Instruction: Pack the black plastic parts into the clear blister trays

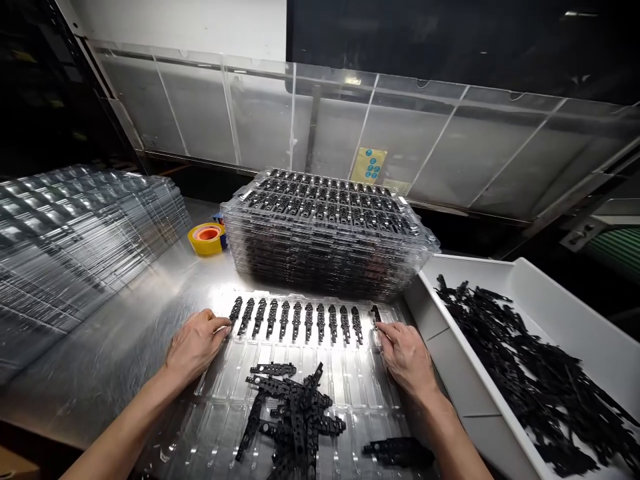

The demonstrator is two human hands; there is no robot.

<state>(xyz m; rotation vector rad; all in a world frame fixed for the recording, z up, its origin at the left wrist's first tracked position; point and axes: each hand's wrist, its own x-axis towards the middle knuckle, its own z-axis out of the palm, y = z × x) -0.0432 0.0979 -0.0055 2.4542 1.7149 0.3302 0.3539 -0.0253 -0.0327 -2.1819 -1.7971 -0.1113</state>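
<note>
Two perforated black strips [237, 309] — fingertip-pinched by left hand [195, 340], right hand [407, 357] | ribbed clear plastic tray [361, 381]

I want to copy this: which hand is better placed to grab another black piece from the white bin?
Probably the right hand. It is beside the white bin. The left hand is farther away, at the opposite end of the row of black pieces, across the clear tray.

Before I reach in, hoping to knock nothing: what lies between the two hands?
Head view: a row of black parts in the clear tray lies between left hand and right hand.
</note>
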